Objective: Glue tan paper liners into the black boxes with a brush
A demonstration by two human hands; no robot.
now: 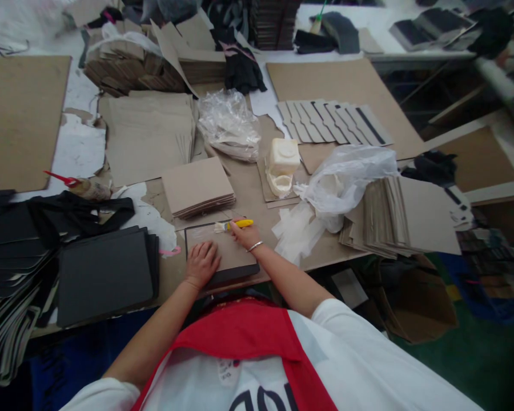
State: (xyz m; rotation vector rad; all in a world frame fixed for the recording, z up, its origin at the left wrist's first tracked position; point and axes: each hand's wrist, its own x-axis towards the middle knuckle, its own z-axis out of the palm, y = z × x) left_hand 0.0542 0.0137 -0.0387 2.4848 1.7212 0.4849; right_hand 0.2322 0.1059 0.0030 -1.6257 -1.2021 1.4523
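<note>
My right hand (245, 233) is closed around a paintbrush (241, 224) with a yellow handle. Its pale bristles touch the upper part of a brown cardboard panel (231, 255) that has black edges. My left hand (203, 261) lies flat on the left side of that panel, fingers stretched out. Just beyond the panel sits a stack of brown cardboard sheets (199, 185). A cut-open white plastic container (282, 165) stands farther back to the right. White paper-like strips (298, 231) lie to the right of my right forearm.
Black panels (105, 274) are stacked at left, near a bottle with a red nozzle (89, 187). Clear plastic bags (351, 168) and fanned grey boards (424, 214) are at right. Large cardboard sheets (149, 131) and slotted strips (332, 121) lie behind.
</note>
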